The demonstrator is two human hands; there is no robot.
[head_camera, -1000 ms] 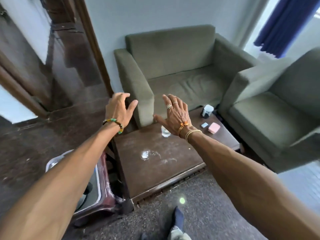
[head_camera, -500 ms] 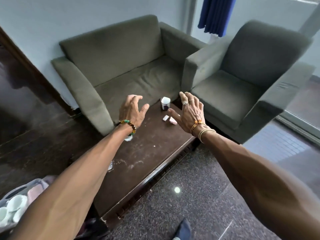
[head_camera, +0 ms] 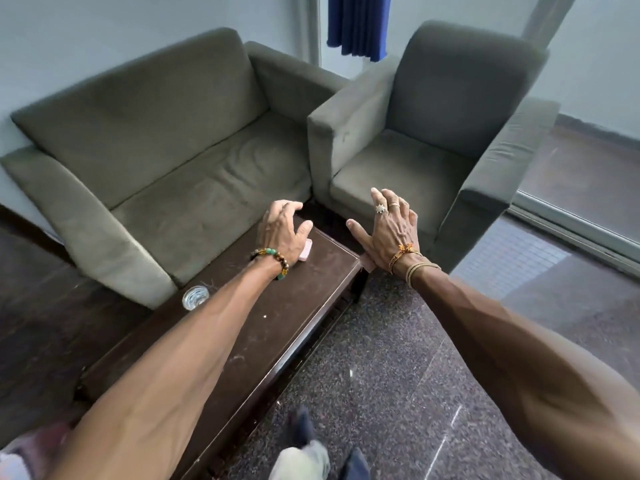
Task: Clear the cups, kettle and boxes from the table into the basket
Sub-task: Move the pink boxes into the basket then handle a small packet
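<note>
A head-worn camera looks down at two bare forearms reaching forward over a long, dark brown desk [head_camera: 277, 323] that runs from the lower left towards the centre of the frame. The left hand [head_camera: 280, 230], with a beaded bracelet at the wrist, hovers over the far end of the desk, its fingers arched downward and loosely apart, with nothing visibly held. A small pink box [head_camera: 306, 250] lies on the desk just beside and partly under that hand. The right hand [head_camera: 391, 230], wearing rings and thread bands, is spread wide and flat, right of centre, just past the desk's far corner and in front of a grey-green armchair [head_camera: 433, 140]. A clear glass cup [head_camera: 195, 297] stands at the desk's left edge, left of centre, well apart from both hands. A matching two-seat sofa [head_camera: 166, 150] fills the upper left. A blue curtain [head_camera: 358, 26] hangs at top centre. Speckled stone floor [head_camera: 381, 375] fills the lower right.
</note>
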